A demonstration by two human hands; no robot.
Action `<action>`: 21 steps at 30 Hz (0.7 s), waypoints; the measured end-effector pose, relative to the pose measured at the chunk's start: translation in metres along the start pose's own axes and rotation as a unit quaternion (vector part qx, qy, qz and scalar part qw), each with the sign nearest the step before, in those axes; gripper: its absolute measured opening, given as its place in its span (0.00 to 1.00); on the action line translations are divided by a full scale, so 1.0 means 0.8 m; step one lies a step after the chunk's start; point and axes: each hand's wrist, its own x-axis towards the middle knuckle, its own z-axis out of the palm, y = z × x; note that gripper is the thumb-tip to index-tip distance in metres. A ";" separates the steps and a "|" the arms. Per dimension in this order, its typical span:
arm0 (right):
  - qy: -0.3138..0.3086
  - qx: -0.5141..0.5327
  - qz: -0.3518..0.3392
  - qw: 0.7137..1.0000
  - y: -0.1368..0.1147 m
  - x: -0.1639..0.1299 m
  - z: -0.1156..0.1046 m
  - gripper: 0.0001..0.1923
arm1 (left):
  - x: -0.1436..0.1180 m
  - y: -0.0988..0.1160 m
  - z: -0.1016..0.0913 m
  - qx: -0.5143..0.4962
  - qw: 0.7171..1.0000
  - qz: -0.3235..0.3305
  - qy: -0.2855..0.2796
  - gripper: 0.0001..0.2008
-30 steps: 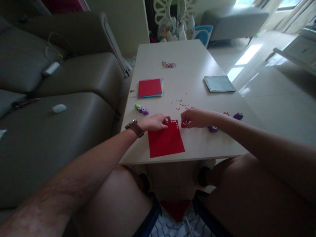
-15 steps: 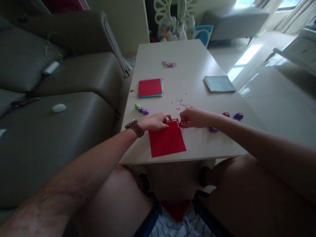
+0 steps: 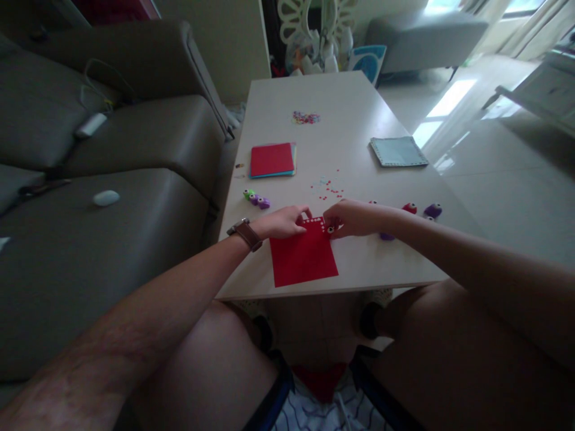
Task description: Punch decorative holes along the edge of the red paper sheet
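Note:
A red paper sheet [image 3: 303, 257] lies near the front edge of the pale table [image 3: 332, 114], with a row of small punched holes along its far edge. My left hand [image 3: 283, 221] pinches that sheet's far left corner. At the far right corner, my right hand [image 3: 353, 218] grips a small red punch [image 3: 331, 228] set on the paper's edge.
A stack of coloured paper [image 3: 272, 160] with red on top lies mid-table, a grey-blue sheet [image 3: 398, 151] to the right. Small punches sit left [image 3: 257, 199] and right [image 3: 422, 209] of my hands. Paper dots [image 3: 330, 188] are scattered; a sofa [image 3: 112, 179] flanks the left.
My right hand has slid the red punch leftward onto the sheet's right corner. The sheet has shifted slightly. My left hand has stayed on the far left corner.

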 end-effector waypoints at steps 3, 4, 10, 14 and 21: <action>-0.007 0.003 -0.015 1.000 0.000 0.002 0.003 0.03 | 0.001 0.001 0.001 0.008 1.000 0.001 0.003 0.19; -0.012 0.004 -0.016 1.000 0.001 0.002 0.004 0.03 | 0.002 0.001 0.001 0.016 1.000 0.004 0.013 0.19; -0.018 0.043 0.020 0.999 0.003 -0.002 0.001 0.09 | 0.006 0.004 0.005 0.091 0.992 0.039 0.081 0.13; -0.029 0.069 0.037 0.996 0.008 -0.004 -0.002 0.08 | 0.006 0.003 0.016 0.064 0.997 0.038 0.018 0.12; -0.068 0.119 0.043 0.990 0.015 -0.005 -0.001 0.08 | 0.009 -0.004 0.025 0.076 0.996 0.034 0.014 0.13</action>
